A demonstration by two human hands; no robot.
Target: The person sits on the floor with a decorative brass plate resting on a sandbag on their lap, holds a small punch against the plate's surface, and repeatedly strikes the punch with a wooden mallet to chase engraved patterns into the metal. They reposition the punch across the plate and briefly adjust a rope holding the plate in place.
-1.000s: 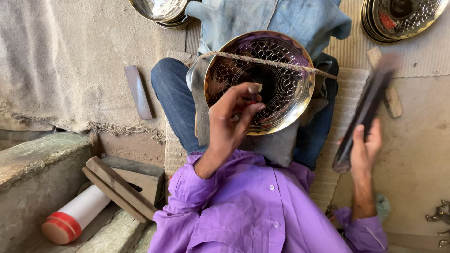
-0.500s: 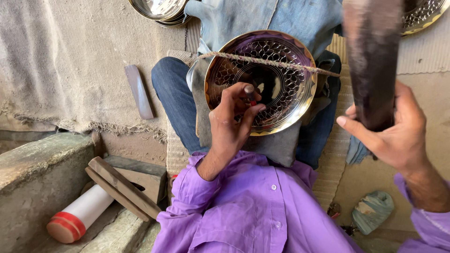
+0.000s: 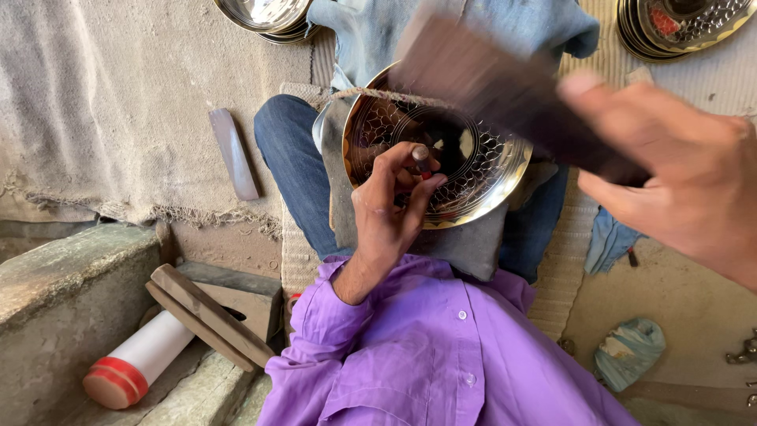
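Note:
A shiny brass bowl (image 3: pixel 481 170) with an engraved net pattern rests on a grey cloth pad over my lap. My left hand (image 3: pixel 390 209) pinches a small dark punch tool (image 3: pixel 423 158) upright against the bowl's inside. My right hand (image 3: pixel 682 170) is raised at the right and grips a long dark wooden mallet (image 3: pixel 493 87), which is blurred and hangs over the bowl's upper part. A cord runs across the bowl's upper rim.
Stacked metal bowls sit at the top left (image 3: pixel 264 16) and top right (image 3: pixel 682 24). A flat bar (image 3: pixel 233 154) lies on the sackcloth at left. Wooden strips (image 3: pixel 209 315), a white and red cylinder (image 3: pixel 138 359) and a stone ledge (image 3: pixel 63 276) are at lower left.
My right hand has lifted the mallet from low at the right and swung it leftward over the bowl. My left hand stays on the punch in the bowl.

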